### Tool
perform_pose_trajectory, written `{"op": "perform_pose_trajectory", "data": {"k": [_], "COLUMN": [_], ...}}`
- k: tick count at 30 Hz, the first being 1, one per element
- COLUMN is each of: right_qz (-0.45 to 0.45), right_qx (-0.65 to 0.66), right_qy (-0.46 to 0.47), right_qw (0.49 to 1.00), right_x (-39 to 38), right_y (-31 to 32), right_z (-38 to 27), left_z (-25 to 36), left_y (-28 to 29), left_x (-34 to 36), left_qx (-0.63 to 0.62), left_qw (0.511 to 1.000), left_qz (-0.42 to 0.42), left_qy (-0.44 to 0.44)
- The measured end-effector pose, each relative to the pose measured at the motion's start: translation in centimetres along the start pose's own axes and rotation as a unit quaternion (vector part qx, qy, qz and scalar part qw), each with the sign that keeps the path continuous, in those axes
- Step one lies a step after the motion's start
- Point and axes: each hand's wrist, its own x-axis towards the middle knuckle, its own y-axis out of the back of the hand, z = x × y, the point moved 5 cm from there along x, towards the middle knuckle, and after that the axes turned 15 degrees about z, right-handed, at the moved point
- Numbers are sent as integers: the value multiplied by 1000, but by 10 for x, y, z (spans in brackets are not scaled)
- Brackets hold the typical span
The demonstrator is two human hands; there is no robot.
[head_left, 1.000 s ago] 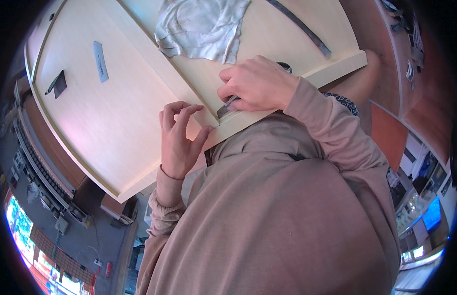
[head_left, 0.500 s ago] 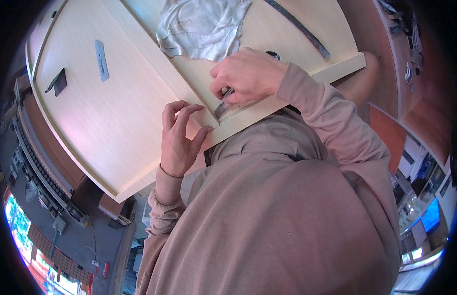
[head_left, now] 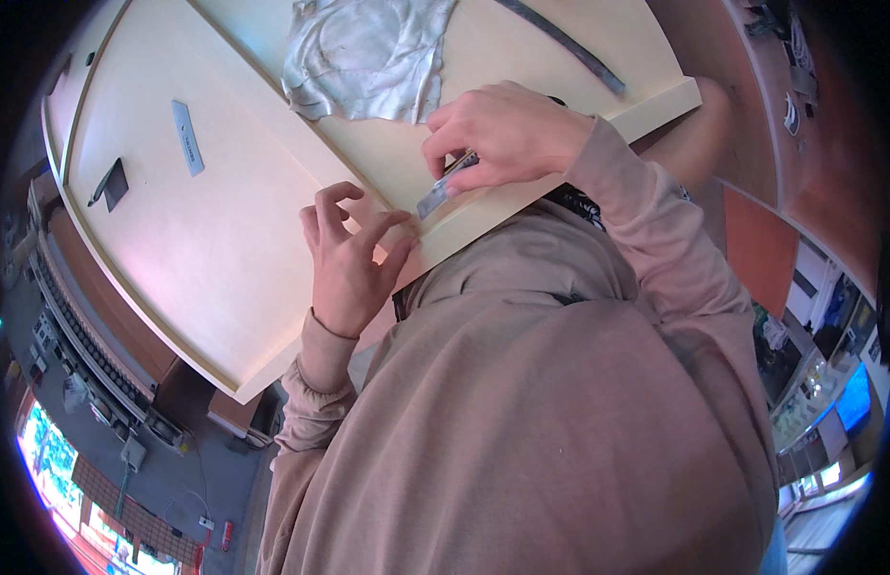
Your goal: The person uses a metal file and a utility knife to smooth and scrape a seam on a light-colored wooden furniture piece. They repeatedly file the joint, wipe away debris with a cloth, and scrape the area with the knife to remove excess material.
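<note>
A large pale wooden panel (head_left: 234, 278) with raised edge strips lies in front of me. My right hand (head_left: 507, 134) grips a utility knife (head_left: 433, 199) low over the panel's near edge, its flat metal blade pointing down and left; most of the handle is hidden in the fingers. Across from the blade, my left hand (head_left: 349, 268) has thumb and index finger drawn close together where the long divider strip (head_left: 320, 158) meets the near rim. Whatever those two fingertips pinch is too small to make out. The other left fingers are curled.
A crumpled whitish cloth (head_left: 368, 62) lies beyond my right hand, with a dark curved strip (head_left: 569, 46) to its right. On the panel's left part rest a metal ruler (head_left: 188, 139) and a dark square piece with a pen-like item (head_left: 111, 184). Shelving (head_left: 90, 335) stands at left.
My left index finger has come down closer to the thumb at the corner. The right hand has shifted slightly right, lifting the knife blade back from the divider strip. The view has shifted slightly.
</note>
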Motion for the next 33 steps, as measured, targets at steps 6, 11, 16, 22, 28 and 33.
{"op": "perform_pose_trajectory", "data": {"k": [6,11,16,22,28,33], "right_qz": [73,133,189,256,296,260], "right_qx": [30,82,132,195,221,146], "right_qy": [-57,-54,-80,-144,-146,-132], "right_qw": [995,986,970,936,918,945], "right_x": [-27,-45,-72,-94,-96,-93], "right_y": [26,38,44,31,25,27], "right_z": [13,17,19,28,33,23], "left_z": [-6,-14,-5,11,23,10], "left_y": [-1,-5,-13,-22,-20,-7], "left_x": [8,33,58,67,74,80], "left_qx": [65,14,-27,-35,-54,-128], "left_qw": [975,933,904,885,899,927], "left_qz": [-108,-177,-252,-293,-304,-272], "left_qy": [-182,-313,-343,-361,-311,-225]}}
